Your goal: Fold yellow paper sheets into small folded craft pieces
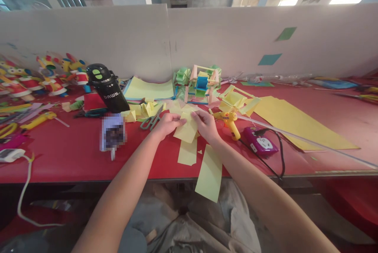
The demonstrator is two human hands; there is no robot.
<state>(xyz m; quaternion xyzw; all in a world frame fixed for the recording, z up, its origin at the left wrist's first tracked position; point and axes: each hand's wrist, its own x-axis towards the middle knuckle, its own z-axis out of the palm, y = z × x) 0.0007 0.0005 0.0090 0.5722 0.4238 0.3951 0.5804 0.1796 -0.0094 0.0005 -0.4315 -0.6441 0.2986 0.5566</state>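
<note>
Yellow paper piece (188, 130), one, pinched by left hand (167, 124) and right hand (206, 124); two strips (209, 173) below.

Both hands, left hand (167, 124) and right hand (206, 124), pinching a yellow paper piece (188, 129) above the red worktop (73, 154), green scissors (151, 120) just left of it, yellow glue gun (230, 122) just right, black bottle (108, 87) further left

A pale yellow paper piece (188, 127) sits pinched between the fingers (180, 119) of both hands, held flat and slightly tilted just above the bench. Its upper edge lies under the fingertips; its lower corner hangs below them, pointing toward the person.
</note>
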